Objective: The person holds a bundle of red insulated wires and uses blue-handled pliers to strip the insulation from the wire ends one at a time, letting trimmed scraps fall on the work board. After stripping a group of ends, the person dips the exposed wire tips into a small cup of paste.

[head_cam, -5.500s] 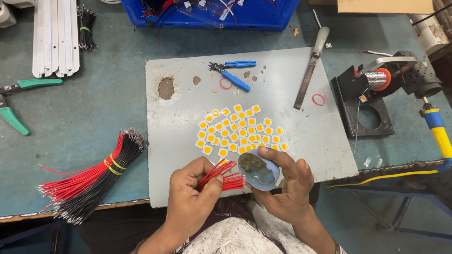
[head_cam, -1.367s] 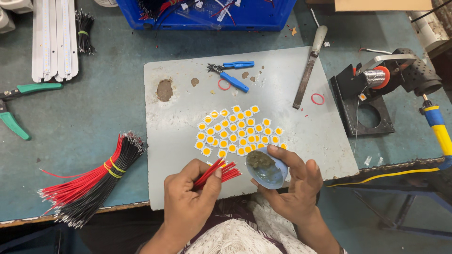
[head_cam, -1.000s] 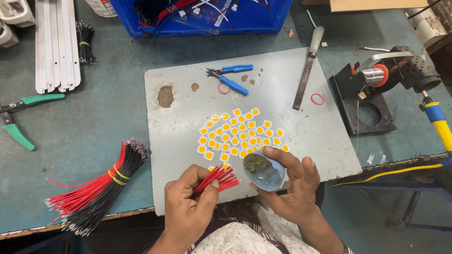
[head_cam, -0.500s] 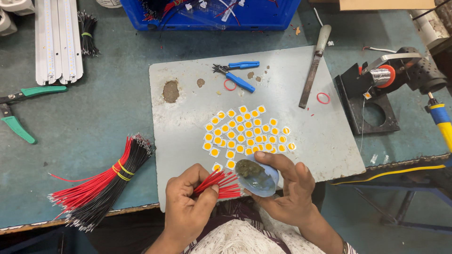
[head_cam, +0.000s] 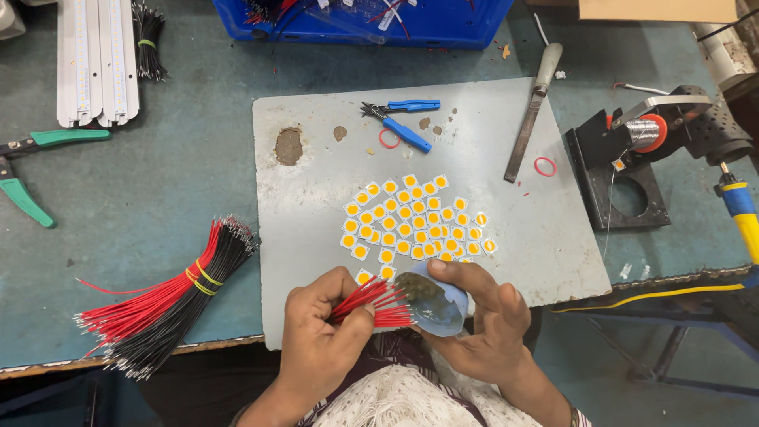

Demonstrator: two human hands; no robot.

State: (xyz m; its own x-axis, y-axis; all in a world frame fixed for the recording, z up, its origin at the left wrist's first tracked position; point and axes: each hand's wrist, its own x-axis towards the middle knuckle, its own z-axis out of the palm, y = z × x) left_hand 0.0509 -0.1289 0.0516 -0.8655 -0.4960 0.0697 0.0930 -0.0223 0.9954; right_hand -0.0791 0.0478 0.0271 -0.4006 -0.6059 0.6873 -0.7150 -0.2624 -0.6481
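Observation:
My left hand grips a small bunch of red wires, their ends fanned out toward a small blue cup of dark paste. My right hand holds that cup, tilted, at the near edge of a grey metal plate. Just beyond my hands, several small white square chips with yellow centres lie spread on the plate.
A banded bundle of red and black wires lies at the left. Blue cutters and a file lie at the back of the plate. Green pliers, white strips, a blue bin, a solder stand.
My hands have stayed together at the plate's near edge, with the wire ends kept at the cup. The view has shifted slightly; nothing on the table has moved.

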